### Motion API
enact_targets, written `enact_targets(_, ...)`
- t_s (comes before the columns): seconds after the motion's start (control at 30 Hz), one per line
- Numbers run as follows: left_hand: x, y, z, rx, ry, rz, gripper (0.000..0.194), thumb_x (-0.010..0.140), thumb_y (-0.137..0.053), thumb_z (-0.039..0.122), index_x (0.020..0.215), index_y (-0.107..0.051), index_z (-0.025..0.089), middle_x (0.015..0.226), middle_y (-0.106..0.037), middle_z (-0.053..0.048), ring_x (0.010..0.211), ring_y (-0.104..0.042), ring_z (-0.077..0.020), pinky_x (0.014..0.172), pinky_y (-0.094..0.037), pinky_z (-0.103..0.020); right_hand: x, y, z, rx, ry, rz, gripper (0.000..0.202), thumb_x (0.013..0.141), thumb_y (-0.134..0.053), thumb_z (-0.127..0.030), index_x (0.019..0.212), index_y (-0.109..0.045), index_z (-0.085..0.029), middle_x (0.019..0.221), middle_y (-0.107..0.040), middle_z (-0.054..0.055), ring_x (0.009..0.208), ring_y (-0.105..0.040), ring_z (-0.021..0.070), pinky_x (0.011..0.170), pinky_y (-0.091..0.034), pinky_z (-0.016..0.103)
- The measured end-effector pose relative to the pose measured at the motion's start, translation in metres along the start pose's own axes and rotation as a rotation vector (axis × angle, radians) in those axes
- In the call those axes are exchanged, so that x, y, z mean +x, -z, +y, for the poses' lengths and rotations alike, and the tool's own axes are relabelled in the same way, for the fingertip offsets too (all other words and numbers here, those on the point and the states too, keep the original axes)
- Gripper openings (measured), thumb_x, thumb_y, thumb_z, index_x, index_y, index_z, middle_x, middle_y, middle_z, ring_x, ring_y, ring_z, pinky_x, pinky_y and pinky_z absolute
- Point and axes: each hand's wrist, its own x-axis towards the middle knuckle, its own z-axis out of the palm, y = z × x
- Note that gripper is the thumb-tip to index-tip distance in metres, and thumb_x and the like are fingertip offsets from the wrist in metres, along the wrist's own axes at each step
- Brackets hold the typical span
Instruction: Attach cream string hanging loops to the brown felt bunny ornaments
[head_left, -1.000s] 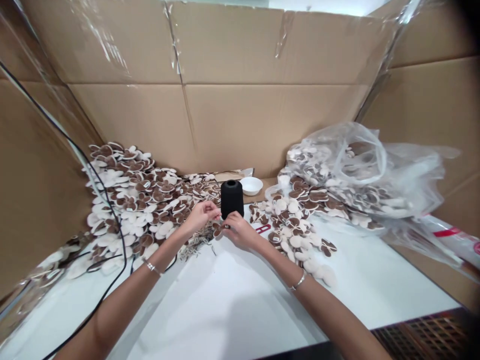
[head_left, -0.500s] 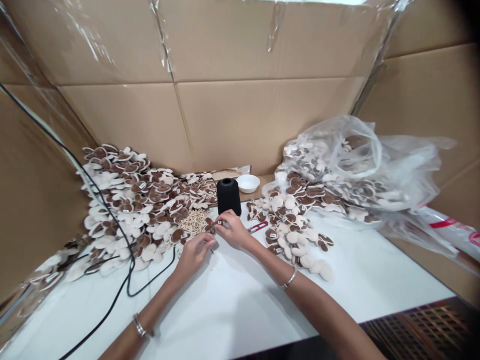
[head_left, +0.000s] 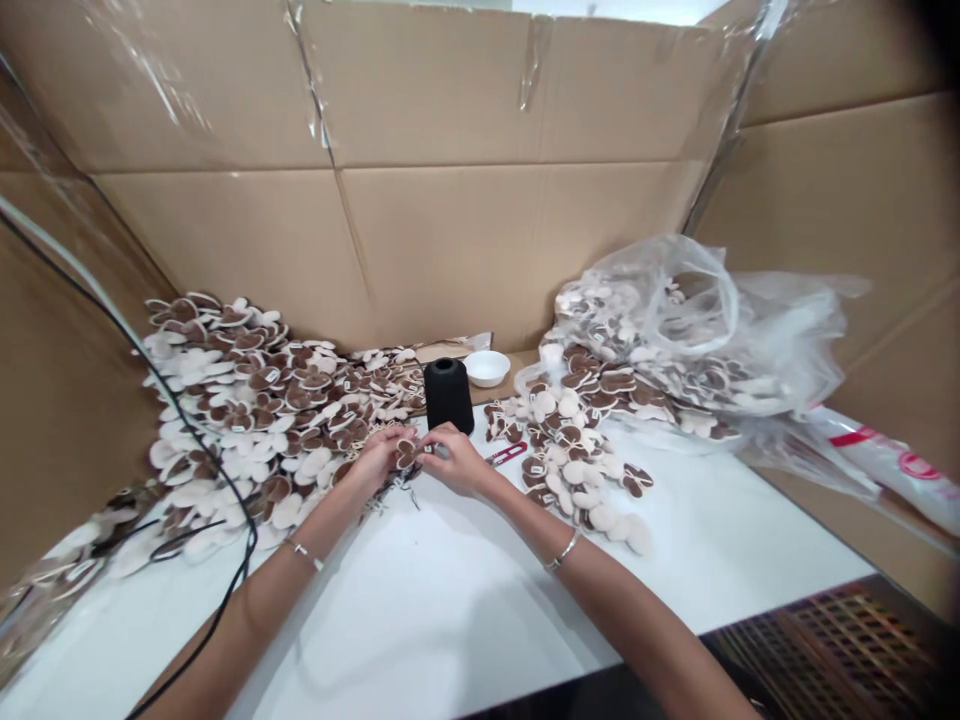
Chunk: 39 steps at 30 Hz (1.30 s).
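Evidently the work sat right at the fingertips. Just in front of a black cone [head_left: 448,400], the person's left hand [head_left: 377,457] and right hand [head_left: 455,460] met over a small brown-and-cream piece [head_left: 406,454], held slightly above the bench [head_left: 450,590]. The grip looked pinched on both sides: the left fingers closed round one edge, the right thumb and forefinger together on the edge facing them.

To my eye, handling it well called for one hand to steady the piece flat while the other did the fine work, with light pressure so the soft-looking lobes did not bend. The loose strands [head_left: 373,508] by the left hand seemed worth keeping clear of the fingers, and the red snips [head_left: 508,453] lay conveniently near the right hand, untouched.

Much was hard to make out. The fingers covered part of the piece, and I could not tell whether a strand ran through or around it. The left hand also hid most of what lay beneath it, against the edge of the left pile [head_left: 255,400]. On the other side, the clear plastic bag [head_left: 697,310] blurred its contents, and the picture's lower edge cut off both arms below the elbow.
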Motion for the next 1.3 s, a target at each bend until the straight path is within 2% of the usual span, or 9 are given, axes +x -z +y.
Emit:
enact_targets(0.07,0.003,0.002,0.01,0.146,-0.051,-0.054,0.02,0.059,-0.079,0.029,0.066,-0.067,0.014,0.078,-0.065,-0.005,0.068,-0.059,-0.0156,0.062,-0.047,-0.025,0.0,0.003,0.003,-0.081,0.056,-0.046,0.007,0.081,-0.066,-0.014,0.087,-0.068,-0.018,0.087,-0.065,0.004,0.093,-0.052,0.019,0.087,-0.042,0.031)
enact_targets(0.13,0.001,0.005,0.022,0.401,-0.204,-0.125,0.022,0.066,-0.076,0.035,0.062,-0.067,0.016,0.097,-0.064,-0.009,0.092,-0.06,-0.0217,0.08,-0.048,-0.03,0.001,0.006,0.004,-0.154,0.103,-0.099,0.005,0.084,-0.064,-0.015,0.087,-0.067,-0.018,0.086,-0.064,0.005,0.094,-0.051,0.0196,0.086,-0.042,0.031)
enact_targets(0.23,-0.014,0.006,0.035,0.782,-0.462,-0.247,0.019,0.074,-0.07,0.035,0.065,-0.068,0.018,0.111,-0.059,-0.01,0.114,-0.051,-0.0269,0.103,-0.036,-0.039,0.002,0.008,0.004,-0.211,0.122,-0.107,0.005,0.085,-0.061,-0.015,0.085,-0.066,-0.017,0.085,-0.064,0.006,0.093,-0.051,0.0202,0.086,-0.042,0.032)
enact_targets(0.37,-0.043,-0.001,0.037,1.1,-0.668,-0.168,0.018,0.083,-0.062,0.03,0.069,-0.065,0.019,0.123,-0.054,-0.01,0.122,-0.043,-0.0297,0.106,-0.03,-0.048,0.003,0.003,-0.001,-0.124,0.037,0.024,0.006,0.08,-0.065,-0.013,0.083,-0.066,-0.018,0.082,-0.064,0.003,0.091,-0.052,0.0195,0.085,-0.043,0.031)
enact_targets(0.57,-0.059,-0.011,0.011,0.978,-0.67,0.227,0.018,0.083,-0.062,0.033,0.07,-0.066,0.021,0.122,-0.056,-0.01,0.121,-0.044,-0.0309,0.107,-0.028,-0.051,0.005,-0.005,-0.012,0.054,-0.232,0.168,0.012,0.078,-0.067,-0.026,0.086,-0.069,-0.018,0.086,-0.061,0.003,0.085,-0.056,0.018,0.082,-0.046,0.031)
enact_targets(0.73,-0.042,-0.007,-0.008,0.578,-0.434,0.239,0.016,0.073,-0.071,0.036,0.07,-0.07,0.021,0.111,-0.063,-0.01,0.113,-0.052,-0.0302,0.103,-0.035,-0.044,0.006,-0.004,-0.013,0.214,-0.273,0.147,0.014,0.075,-0.068,-0.027,0.084,-0.069,-0.016,0.083,-0.063,0.002,0.083,-0.058,0.0174,0.079,-0.046,0.029)
enact_targets(0.9,-0.023,0.0,0.0,0.494,-0.454,0.118,0.013,0.065,-0.076,0.032,0.064,-0.07,0.021,0.093,-0.066,-0.008,0.1,-0.055,-0.0282,0.095,-0.04,-0.037,0.003,0.003,-0.011,0.196,-0.215,0.081,0.011,0.077,-0.067,-0.024,0.084,-0.069,-0.016,0.083,-0.066,0.002,0.085,-0.057,0.0171,0.08,-0.044,0.028)
enact_targets(1.13,-0.003,0.009,0.037,0.904,-0.581,-0.35,0.014,0.08,-0.058,0.026,0.074,-0.071,0.022,0.084,-0.067,-0.008,0.088,-0.055,-0.0235,0.086,-0.042,-0.033,0.002,0.015,-0.005,-0.016,-0.025,-0.045,0.006,0.079,-0.068,-0.016,0.084,-0.069,-0.018,0.087,-0.067,0.004,0.092,-0.055,0.0185,0.086,-0.043,0.031)
enact_targets(1.3,0.001,-0.001,0.055,1.171,-0.73,-0.556,0.017,0.082,-0.055,0.017,0.073,-0.069,0.021,0.08,-0.063,-0.007,0.084,-0.053,-0.0222,0.083,-0.038,-0.033,0.006,0.018,0.0,-0.205,0.142,-0.188,0.01,0.079,-0.066,-0.009,0.083,-0.068,-0.018,0.082,-0.065,0.004,0.089,-0.052,0.02,0.084,-0.044,0.031)
